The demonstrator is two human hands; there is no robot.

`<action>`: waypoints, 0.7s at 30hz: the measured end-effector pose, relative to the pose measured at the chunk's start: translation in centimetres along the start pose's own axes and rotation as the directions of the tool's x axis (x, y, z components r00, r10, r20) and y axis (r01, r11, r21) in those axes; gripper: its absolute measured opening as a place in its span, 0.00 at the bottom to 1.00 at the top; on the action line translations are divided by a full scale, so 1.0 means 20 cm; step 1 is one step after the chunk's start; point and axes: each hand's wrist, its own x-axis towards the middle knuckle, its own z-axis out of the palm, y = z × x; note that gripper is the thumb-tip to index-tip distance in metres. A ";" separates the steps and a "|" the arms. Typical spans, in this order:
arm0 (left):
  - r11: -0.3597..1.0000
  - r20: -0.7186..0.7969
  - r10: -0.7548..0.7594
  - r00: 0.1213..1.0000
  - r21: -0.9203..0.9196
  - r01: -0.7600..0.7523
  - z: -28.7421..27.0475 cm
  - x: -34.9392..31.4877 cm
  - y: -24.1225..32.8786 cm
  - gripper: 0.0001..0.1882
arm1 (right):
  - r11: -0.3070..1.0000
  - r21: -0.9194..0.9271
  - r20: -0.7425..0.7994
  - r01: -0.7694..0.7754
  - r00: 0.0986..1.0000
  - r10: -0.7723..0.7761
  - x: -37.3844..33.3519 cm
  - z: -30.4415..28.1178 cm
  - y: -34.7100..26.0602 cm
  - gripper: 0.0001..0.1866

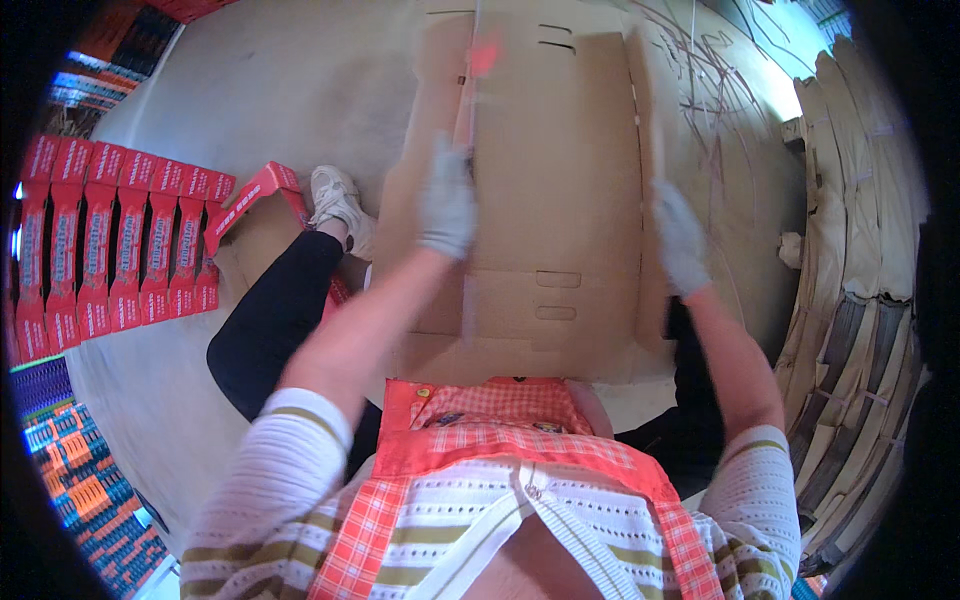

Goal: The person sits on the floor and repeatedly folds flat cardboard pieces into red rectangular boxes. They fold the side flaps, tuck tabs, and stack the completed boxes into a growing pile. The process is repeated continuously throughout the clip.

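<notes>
A flat, brown cardboard box blank [555, 180] lies in front of me between my legs, its two long side flaps partly raised. It has slots cut at the far and near ends. My left hand [447, 205], in a grey-white glove, is closed on the left flap; motion blurs its fingers. On the other side, my gloved right hand [682, 240] is closed on the edge of the right flap, also blurred. A red patch shows near the far end of the left flap.
Red printed cartons [125, 240] stand in a row at the left, with an open red carton [262, 205] by my shoe. Stacked flattened cardboard [850, 220] rises at the right. Loose straps [715, 90] lie on the floor at far right. Colourful stacks [90, 480] stand lower left.
</notes>
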 end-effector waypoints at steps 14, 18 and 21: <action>0.735 0.426 0.538 0.728 0.185 -0.652 -0.53 0.06 0.16 0.12 | 0.811 -0.366 -0.102 0.457 0.846 -0.523 -0.21 -0.22 -0.26 0.11; 0.645 0.309 0.658 0.687 0.241 -0.726 -0.67 -0.18 0.25 0.15 | 0.749 -0.297 -0.153 0.593 0.744 -0.650 -0.45 -0.29 -0.45 0.11; 0.727 0.771 0.285 0.570 0.213 -0.653 -0.69 -0.53 0.32 0.19 | 0.734 -0.175 0.501 0.657 0.701 -0.508 -0.70 -0.25 -0.56 0.14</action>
